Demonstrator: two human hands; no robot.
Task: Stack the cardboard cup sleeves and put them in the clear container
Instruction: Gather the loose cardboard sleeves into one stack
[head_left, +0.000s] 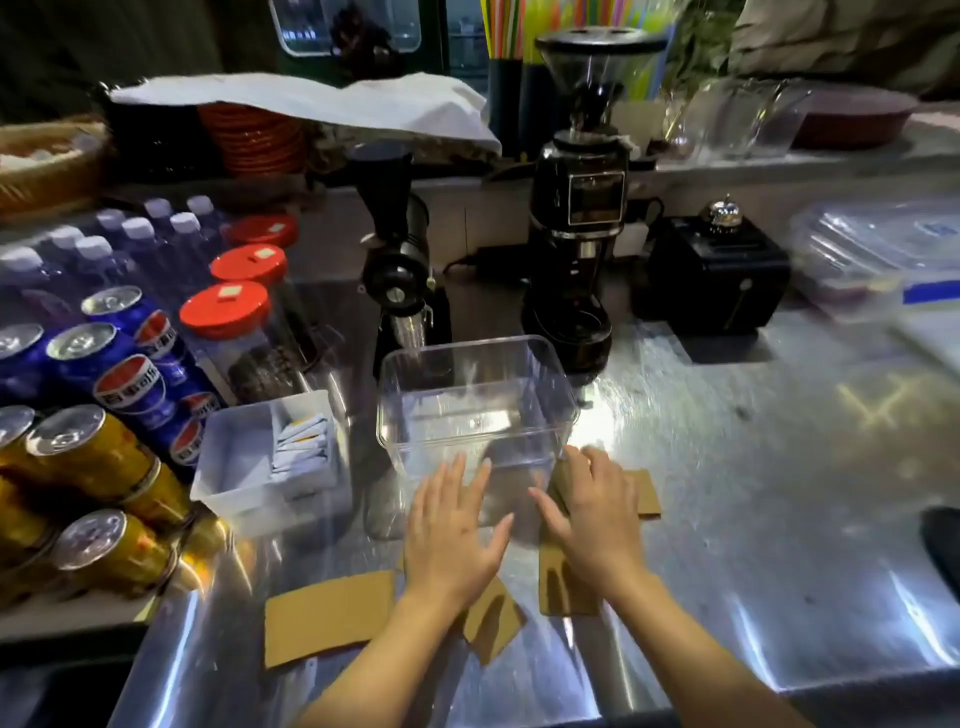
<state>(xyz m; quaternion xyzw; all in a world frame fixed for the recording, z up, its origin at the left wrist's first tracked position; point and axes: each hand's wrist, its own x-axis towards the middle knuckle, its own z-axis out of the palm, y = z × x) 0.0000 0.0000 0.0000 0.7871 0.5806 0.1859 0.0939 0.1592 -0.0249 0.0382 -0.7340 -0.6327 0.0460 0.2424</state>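
Where sleeves lie, cans crowd container.

Hands cover part of two cardboard sleeves (edges blurred).

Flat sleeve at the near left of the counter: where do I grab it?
Probably the cardboard sleeve by its right short edge, coming with the left hand from above. It lies flat on the steel counter, so lift an edge, then pinch.
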